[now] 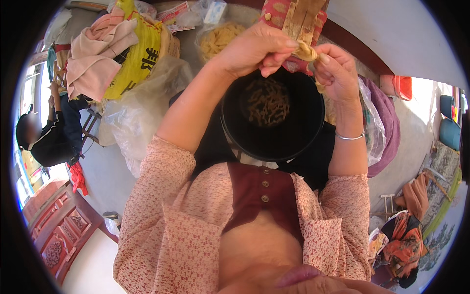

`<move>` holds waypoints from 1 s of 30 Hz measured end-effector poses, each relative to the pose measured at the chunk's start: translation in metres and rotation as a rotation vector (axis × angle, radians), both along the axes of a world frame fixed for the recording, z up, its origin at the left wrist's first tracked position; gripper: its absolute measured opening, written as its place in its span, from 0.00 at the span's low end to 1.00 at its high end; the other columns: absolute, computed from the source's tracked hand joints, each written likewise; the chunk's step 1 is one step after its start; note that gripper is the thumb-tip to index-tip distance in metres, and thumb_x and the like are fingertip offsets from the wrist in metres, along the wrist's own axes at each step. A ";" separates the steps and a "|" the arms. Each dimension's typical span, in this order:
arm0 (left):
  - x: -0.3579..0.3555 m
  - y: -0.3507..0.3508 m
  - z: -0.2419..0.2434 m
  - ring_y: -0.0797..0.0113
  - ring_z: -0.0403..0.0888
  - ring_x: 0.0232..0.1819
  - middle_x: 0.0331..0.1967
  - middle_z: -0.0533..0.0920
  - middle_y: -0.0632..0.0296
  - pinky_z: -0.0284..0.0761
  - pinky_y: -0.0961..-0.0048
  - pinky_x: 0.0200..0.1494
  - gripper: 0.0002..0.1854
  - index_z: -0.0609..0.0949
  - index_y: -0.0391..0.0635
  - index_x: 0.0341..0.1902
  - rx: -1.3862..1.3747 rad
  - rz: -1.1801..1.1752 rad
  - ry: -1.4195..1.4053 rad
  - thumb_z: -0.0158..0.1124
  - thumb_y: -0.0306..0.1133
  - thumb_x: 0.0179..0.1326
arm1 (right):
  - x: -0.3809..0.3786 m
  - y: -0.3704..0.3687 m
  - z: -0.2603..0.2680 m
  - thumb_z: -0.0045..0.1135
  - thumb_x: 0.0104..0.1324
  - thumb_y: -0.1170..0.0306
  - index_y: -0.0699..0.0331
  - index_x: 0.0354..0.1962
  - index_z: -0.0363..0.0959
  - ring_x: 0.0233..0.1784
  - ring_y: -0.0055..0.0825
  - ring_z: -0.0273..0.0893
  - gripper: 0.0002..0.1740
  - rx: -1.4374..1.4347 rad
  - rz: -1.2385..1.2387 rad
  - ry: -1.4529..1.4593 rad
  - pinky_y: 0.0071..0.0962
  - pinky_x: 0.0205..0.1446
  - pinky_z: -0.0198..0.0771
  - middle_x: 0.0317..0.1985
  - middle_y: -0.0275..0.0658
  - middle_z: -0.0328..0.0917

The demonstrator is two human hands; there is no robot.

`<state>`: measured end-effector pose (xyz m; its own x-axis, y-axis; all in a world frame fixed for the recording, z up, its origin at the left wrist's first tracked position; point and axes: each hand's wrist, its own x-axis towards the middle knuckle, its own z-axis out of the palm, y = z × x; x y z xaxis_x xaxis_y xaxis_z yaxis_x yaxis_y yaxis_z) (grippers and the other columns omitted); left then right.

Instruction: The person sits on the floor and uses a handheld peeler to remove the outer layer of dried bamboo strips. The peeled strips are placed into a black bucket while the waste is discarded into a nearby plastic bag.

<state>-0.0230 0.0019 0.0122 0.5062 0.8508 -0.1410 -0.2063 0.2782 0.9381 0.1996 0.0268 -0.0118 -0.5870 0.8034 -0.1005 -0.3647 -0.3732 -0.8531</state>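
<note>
Both hands are raised at the top of the head view, above the far rim of a black bucket (271, 147). A twisted, knotted yellowish strand (305, 51) stretches between them; its material I cannot tell. My left hand (260, 49) pinches one end between thumb and fingers. My right hand (336, 70) grips the other end, and a short tail hangs below its fingers. Just behind the strand stands a wooden post (302, 22) wrapped in red patterned cloth (273, 16). Small brown pieces (268, 103) lie at the bottom of the bucket.
Beyond my left forearm is a clear bag of pale yellow pieces (222, 38). A yellow woven sack (141, 55) with pink cloth (99, 51) and clear plastic (128, 121) lie left. Purple cloth (389, 128) lies right. One person (51, 136) sits far left, another (404, 242) lower right.
</note>
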 end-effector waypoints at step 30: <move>-0.006 -0.007 -0.002 0.81 0.58 0.11 0.09 0.66 0.69 0.53 0.82 0.15 0.23 0.71 0.46 0.16 -0.066 -0.023 0.010 0.55 0.45 0.64 | 0.018 -0.010 0.011 0.58 0.62 0.70 0.68 0.29 0.75 0.16 0.07 0.52 0.08 0.277 -0.137 -0.346 0.11 0.18 0.45 0.17 0.24 0.64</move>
